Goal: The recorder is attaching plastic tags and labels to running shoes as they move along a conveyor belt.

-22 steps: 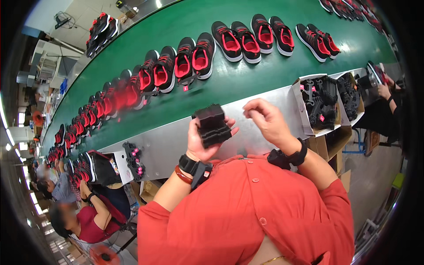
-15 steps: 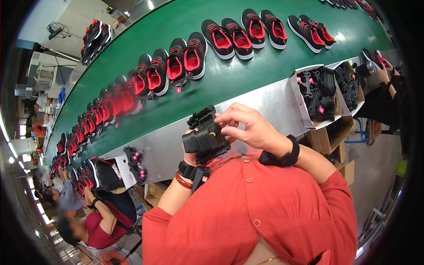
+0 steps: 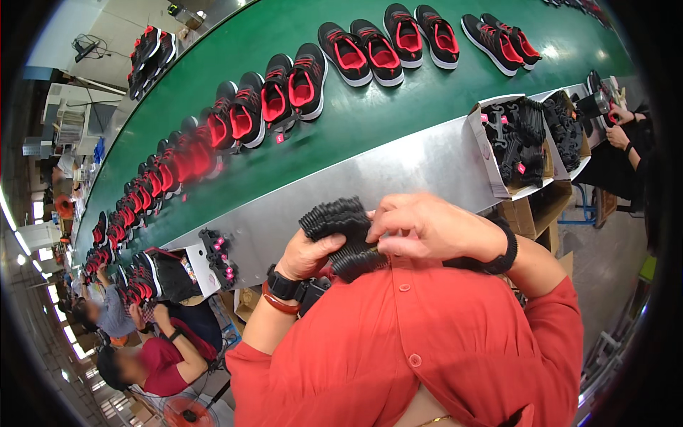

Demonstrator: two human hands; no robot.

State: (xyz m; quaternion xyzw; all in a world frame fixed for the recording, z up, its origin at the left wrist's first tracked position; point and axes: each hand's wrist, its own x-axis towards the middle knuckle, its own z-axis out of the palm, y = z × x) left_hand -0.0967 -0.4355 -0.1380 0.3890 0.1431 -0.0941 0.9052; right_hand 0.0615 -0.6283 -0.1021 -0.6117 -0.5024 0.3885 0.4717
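Observation:
A thick stack of nested black plastic shoe hangers [image 3: 340, 219] is held before my chest, over the near edge of the metal ledge. My left hand [image 3: 304, 253] wraps its left side, the thumb lying across the front. Against the right side of the stack, the bent fingers and thumb of my right hand [image 3: 421, 226] grip its edge. The fingertips are partly hidden by the stack. Black straps circle both wrists, and a brown bangle [image 3: 279, 299] sits on the left one.
Black and red sneakers [image 3: 306, 82] line the green conveyor belt [image 3: 398, 107] beyond the metal ledge [image 3: 427, 160]. Boxes of black hangers [image 3: 514, 146] stand at right. Hangers with pink tags [image 3: 218, 257] lie at left beside a white box [image 3: 202, 270]. Co-workers [image 3: 171, 349] sit along both sides.
The stack has come down nearer my chest and turned. My left thumb now lies over its front, and my right hand has moved lower, its fingers closing at the stack's right edge.

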